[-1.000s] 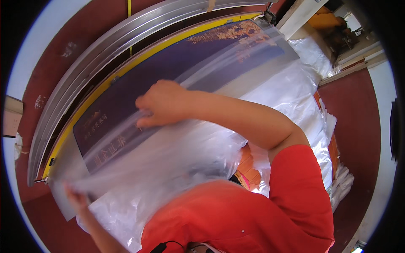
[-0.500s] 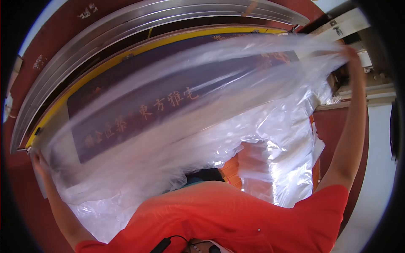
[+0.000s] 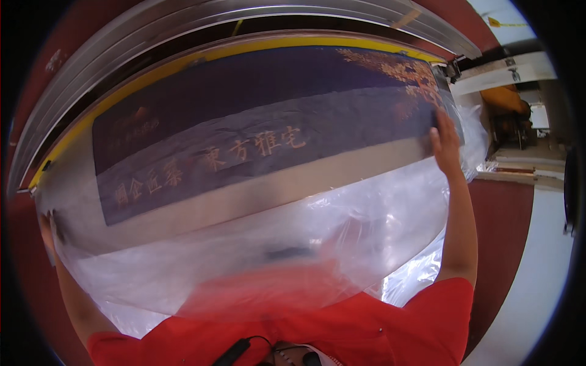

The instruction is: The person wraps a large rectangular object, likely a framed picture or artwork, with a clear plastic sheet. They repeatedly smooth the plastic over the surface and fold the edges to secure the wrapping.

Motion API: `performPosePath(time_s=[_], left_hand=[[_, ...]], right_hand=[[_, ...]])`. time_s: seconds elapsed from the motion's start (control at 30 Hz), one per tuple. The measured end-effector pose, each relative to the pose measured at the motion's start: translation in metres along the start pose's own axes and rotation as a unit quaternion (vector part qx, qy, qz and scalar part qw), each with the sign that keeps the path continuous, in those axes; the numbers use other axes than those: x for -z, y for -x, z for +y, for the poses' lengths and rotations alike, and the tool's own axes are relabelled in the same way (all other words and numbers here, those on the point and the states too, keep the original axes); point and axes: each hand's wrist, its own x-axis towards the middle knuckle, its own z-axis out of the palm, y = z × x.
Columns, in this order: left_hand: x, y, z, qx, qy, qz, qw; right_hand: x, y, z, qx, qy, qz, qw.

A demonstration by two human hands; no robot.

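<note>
A wide dark purple printed panel point(image 3: 220, 91) with gold lettering and a gold blossom pattern lies on a pale board point(image 3: 329, 165) in front of me. Clear plastic film point(image 3: 244, 226) covers its lower half and hangs down over the board's near edge, across my red shirt. My right hand point(image 3: 447, 143) rests on the film at the panel's right end, fingers stretched out and open. At the far left my left hand point(image 3: 47, 224) is closed on the film's edge beside the board's left end; part of its fingers is hidden.
A yellow strip point(image 3: 256, 46) runs along the panel's far side, with ribbed metal rails point(image 3: 201, 24) beyond it. More crumpled film point(image 3: 415, 271) shows at the lower right. A pale beam point(image 3: 519, 67) and a cluttered gap with an orange object point(image 3: 510, 100) lie far right.
The billowing film has come down and lies flatter over the panel's near half. My right hand has moved left and nearer, from beyond the right end onto the panel. My left hand has shifted slightly.
</note>
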Motion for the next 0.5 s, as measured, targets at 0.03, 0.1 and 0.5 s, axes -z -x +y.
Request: performPosePath(time_s=[0.03,0.1,0.5], left_hand=[[0.001,-0.005,0.014,0.014,0.013,0.013,1.0],[0.009,-0.013,0.032,0.033,0.021,0.032,0.999],[0.102,0.019,0.167,0.163,0.073,0.061,0.982]], right_hand=[[0.0,-0.009,-0.004,0.026,0.007,-0.002,1.0],[-0.012,-0.038,-0.016,0.085,0.014,-0.009,0.996],[-0.011,-0.094,-0.119,0.101,-0.037,-0.017,0.994]])
